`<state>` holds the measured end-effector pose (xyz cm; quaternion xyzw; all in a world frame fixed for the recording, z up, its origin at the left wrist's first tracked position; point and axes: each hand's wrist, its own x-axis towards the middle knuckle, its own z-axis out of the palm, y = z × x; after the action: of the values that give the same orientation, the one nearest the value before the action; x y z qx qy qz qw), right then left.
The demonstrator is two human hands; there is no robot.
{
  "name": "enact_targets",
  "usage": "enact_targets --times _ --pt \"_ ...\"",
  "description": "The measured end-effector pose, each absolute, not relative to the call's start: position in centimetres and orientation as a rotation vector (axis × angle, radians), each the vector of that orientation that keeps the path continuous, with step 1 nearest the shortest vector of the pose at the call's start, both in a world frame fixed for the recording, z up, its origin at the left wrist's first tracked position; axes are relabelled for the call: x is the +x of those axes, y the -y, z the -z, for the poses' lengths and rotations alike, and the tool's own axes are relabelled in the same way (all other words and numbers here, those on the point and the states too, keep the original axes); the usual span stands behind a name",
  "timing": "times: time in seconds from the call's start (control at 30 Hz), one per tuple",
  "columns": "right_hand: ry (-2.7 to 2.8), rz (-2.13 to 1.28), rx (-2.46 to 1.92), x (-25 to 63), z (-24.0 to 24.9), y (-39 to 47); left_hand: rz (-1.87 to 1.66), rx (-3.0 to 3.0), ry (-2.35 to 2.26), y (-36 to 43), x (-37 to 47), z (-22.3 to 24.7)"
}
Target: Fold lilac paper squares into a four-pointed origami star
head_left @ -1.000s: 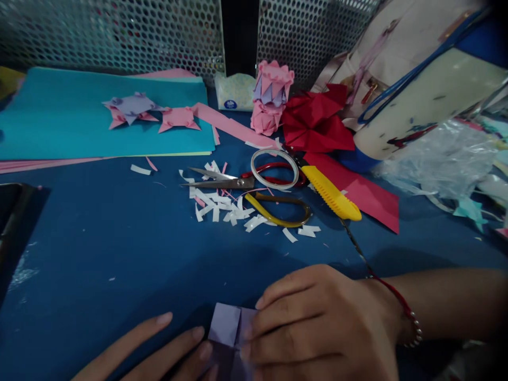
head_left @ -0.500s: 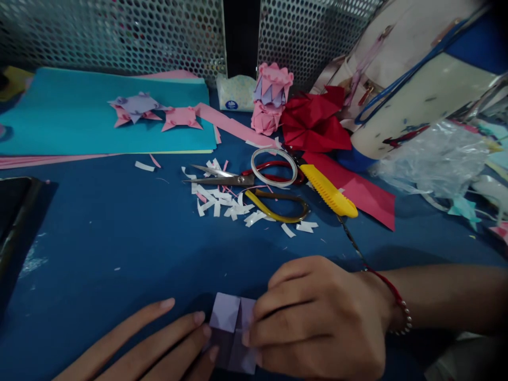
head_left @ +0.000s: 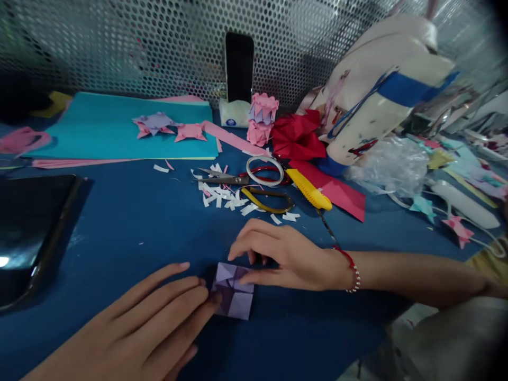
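A small square of folded purple paper (head_left: 240,306) lies flat on the blue table, creased into smaller squares with a flap at its upper left. My left hand (head_left: 153,317) is stretched out flat, its fingertips resting on the paper's left edge. From the right, my right hand (head_left: 291,256) reaches over the paper's upper part. Its thumb touches the upper right square, while the curled index finger stays apart from the thumb, near the top edge. Nothing shows between them. The other right fingers are partly hidden.
Scissors (head_left: 226,180), a white tape roll (head_left: 265,183) and a yellow cutter (head_left: 309,189) lie beyond my hands among white paper scraps. A dark phone (head_left: 34,233) is at left. Blue paper sheets (head_left: 107,143), origami pieces and a bottle (head_left: 369,114) stand farther back.
My right thumb and index finger have come apart, and the hand's grip on the paper has loosened. The paper's top left square now shows a diagonal fold. The view has shifted.
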<state>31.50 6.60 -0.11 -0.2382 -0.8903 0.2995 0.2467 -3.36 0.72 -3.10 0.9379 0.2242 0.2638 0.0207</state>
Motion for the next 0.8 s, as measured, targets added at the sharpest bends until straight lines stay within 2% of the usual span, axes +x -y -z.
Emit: enact_targets --times 0.23,0.33,0.43,0.63,0.8 --pt "2.684 -0.375 -0.483 30.4 -0.7 -7.1 -0.888 2.935 -0.672 -1.7 -2.2 2.2" --pt "2.748 -0.305 -0.468 30.3 -1.1 -7.3 -0.879 2.973 -0.638 -1.7 -2.2 2.0" --pt "2.751 -0.419 -0.508 30.1 -1.3 -7.7 -0.903 2.984 -0.631 -1.8 -2.1 1.8" --pt "2.638 -0.891 -0.724 29.2 -1.9 -9.0 -0.924 2.976 -0.62 -1.8 -2.0 1.7" --pt "2.642 -0.885 -0.773 28.7 -1.8 -8.9 -0.915 2.961 -0.63 -1.6 -1.9 2.0"
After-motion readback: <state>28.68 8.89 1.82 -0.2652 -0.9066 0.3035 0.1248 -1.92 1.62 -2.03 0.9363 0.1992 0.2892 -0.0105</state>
